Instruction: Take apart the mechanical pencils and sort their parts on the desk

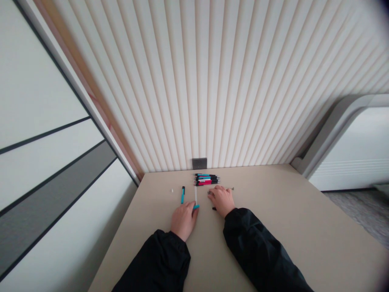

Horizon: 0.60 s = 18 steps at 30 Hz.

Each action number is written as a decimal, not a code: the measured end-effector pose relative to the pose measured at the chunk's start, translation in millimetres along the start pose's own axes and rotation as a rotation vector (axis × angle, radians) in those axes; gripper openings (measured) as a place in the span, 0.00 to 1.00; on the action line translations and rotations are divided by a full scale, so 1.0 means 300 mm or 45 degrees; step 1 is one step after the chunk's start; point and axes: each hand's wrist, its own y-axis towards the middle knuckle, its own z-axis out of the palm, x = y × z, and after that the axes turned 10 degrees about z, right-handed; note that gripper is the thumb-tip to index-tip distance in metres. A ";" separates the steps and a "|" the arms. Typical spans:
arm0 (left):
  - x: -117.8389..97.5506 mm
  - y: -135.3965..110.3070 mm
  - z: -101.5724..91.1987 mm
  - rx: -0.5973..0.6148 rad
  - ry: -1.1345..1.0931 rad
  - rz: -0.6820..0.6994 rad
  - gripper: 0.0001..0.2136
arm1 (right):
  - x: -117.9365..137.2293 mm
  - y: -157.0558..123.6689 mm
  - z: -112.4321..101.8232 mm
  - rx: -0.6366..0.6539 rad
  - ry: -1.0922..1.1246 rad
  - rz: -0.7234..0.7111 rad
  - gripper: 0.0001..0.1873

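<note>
My left hand (183,220) is closed on a short blue pen barrel (196,207), held low over the table. Just beyond it lie thin white pen refills (195,194), pointing away from me. To the left rests a blue and black pen part (182,195). My right hand (222,199) is at the table with its fingertips drawn together at a tiny dark piece, too small to name. A small black piece (214,208) shows partly below that hand. Several assembled pens (207,179) in blue, black, white and red lie in a row at the back.
A tiny white piece (172,190) lies at the left, and a small greenish-grey bit (233,188) lies right of my right hand. The beige table (273,227) meets a ribbed wall panel (200,81) with a dark socket (199,163). A white headboard-like panel (349,150) stands right.
</note>
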 end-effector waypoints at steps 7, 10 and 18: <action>0.000 0.001 -0.003 -0.013 0.015 0.023 0.13 | -0.004 0.011 0.006 -0.003 0.038 0.005 0.12; -0.002 0.001 -0.005 0.009 0.008 0.003 0.14 | -0.008 0.018 0.006 0.044 0.050 -0.007 0.12; 0.002 0.000 -0.004 0.004 0.010 0.002 0.13 | -0.013 0.019 0.011 0.035 0.081 0.003 0.11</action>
